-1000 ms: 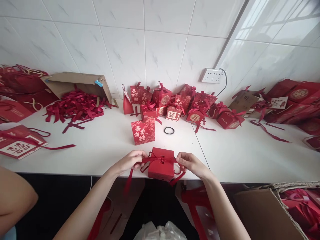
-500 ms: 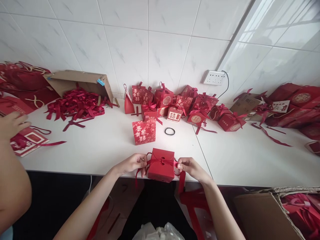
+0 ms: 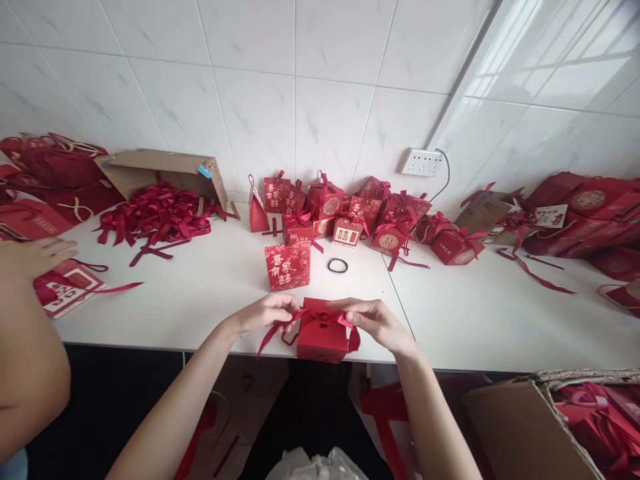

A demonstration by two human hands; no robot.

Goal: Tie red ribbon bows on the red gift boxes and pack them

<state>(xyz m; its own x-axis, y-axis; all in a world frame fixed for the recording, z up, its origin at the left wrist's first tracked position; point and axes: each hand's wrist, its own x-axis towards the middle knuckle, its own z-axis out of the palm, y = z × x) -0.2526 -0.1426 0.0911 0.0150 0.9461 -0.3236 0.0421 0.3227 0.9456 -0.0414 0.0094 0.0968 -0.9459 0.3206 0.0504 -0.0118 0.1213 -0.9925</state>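
While left fingers (image 3: 281, 312) pinch the ribbon (image 3: 324, 317), right fingers (image 3: 362, 319), pinching too, have moved inward over the box (image 3: 322, 347).

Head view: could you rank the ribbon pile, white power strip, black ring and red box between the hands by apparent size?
1. Ribbon pile
2. Red box
3. White power strip
4. Black ring

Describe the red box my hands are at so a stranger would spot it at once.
Find the long white table against the white tiled wall, then the middle of its near edge. There, between your left hand and right hand, sits a red cardboard box. Unlike the patterned red box with white characters behind it, its red fabric ribbon is held by both your hands.
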